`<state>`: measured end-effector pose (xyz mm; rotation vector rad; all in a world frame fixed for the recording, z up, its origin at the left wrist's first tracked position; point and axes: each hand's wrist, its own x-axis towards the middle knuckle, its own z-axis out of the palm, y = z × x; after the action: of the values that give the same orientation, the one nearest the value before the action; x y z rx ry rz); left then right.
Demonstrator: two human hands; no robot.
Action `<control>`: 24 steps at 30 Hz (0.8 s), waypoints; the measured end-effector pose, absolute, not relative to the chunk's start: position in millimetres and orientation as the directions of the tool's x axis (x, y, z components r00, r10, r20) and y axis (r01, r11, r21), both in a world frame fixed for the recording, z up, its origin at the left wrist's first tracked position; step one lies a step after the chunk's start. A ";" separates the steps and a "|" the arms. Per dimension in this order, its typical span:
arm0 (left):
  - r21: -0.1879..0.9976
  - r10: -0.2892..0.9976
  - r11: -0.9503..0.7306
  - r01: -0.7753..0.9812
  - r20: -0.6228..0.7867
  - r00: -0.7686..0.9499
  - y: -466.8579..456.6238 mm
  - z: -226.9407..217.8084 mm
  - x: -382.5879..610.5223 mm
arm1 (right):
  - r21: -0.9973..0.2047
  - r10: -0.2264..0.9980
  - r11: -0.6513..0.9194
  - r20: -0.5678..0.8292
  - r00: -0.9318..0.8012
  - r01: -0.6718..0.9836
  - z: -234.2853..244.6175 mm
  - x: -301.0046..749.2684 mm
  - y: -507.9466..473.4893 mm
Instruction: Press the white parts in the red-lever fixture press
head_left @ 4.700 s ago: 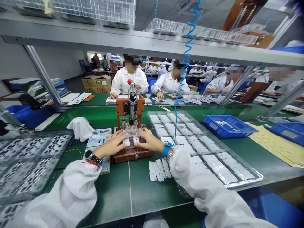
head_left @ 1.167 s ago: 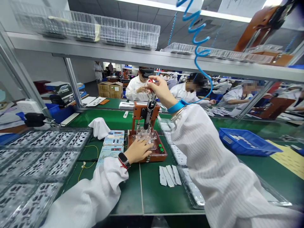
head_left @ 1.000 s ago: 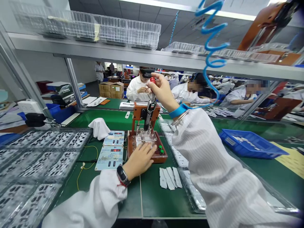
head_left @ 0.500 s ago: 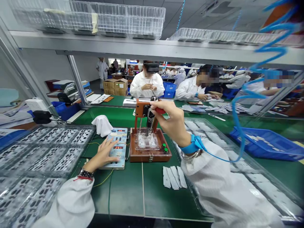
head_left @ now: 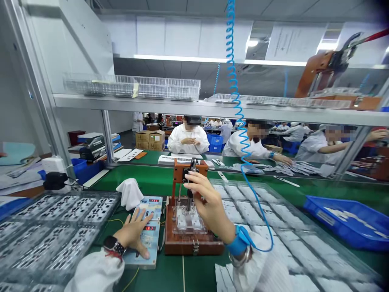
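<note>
A small brown press fixture [head_left: 194, 237] with an orange upright and a clear plate stands in front of me on the green mat. My right hand [head_left: 206, 205] is closed round the press lever, which is pulled down toward me; a blue wrist strap [head_left: 238, 245] with a coiled blue cord [head_left: 234, 81] is on that wrist. My left hand [head_left: 135, 231] lies open and flat on the lower of two light blue counter boxes [head_left: 147, 239] with red digits, left of the fixture. A watch sits on my left wrist.
Clear trays of dark parts [head_left: 57, 227] fill the left; a clear tray of white parts [head_left: 273, 227] lies right. White strips [head_left: 223, 278] lie before the fixture. A white cloth [head_left: 130, 192], a blue bin [head_left: 349, 221], a shelf overhead, and co-workers in white coats opposite.
My right hand has pulled the lever from upright down toward me. My left hand left the fixture plate and now rests flat on the counter box. The view has tilted upward.
</note>
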<state>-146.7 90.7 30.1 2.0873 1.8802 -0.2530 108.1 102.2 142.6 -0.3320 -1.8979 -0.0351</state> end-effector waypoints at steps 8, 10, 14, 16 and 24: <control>0.238 0.929 -0.120 0.964 -0.315 0.193 88.9 29.9 -160.8 | -0.190 0.268 0.950 0.902 -0.338 0.248 137.5 117.1 93.9; 0.287 0.927 -0.130 0.949 -0.303 0.219 88.2 29.3 -168.5 | -0.217 0.297 0.937 0.908 -0.296 0.273 126.0 124.7 89.9; 0.289 0.919 -0.153 0.945 -0.311 0.244 88.7 26.0 -179.5 | -0.383 0.461 0.835 0.880 -0.120 0.395 92.0 154.3 93.0; 0.283 0.917 -0.168 0.944 -0.307 0.255 89.0 24.5 -182.4 | -0.458 0.534 0.757 0.844 -0.038 0.467 74.0 177.7 102.9; 0.315 0.895 -0.207 0.926 -0.320 0.309 90.6 22.3 -191.0 | -0.734 0.724 0.463 0.637 0.266 0.497 3.1 266.0 159.4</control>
<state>-191.0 90.6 22.3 2.1373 1.6157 -0.0928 266.0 159.4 3.1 -1.1765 -1.3820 0.2145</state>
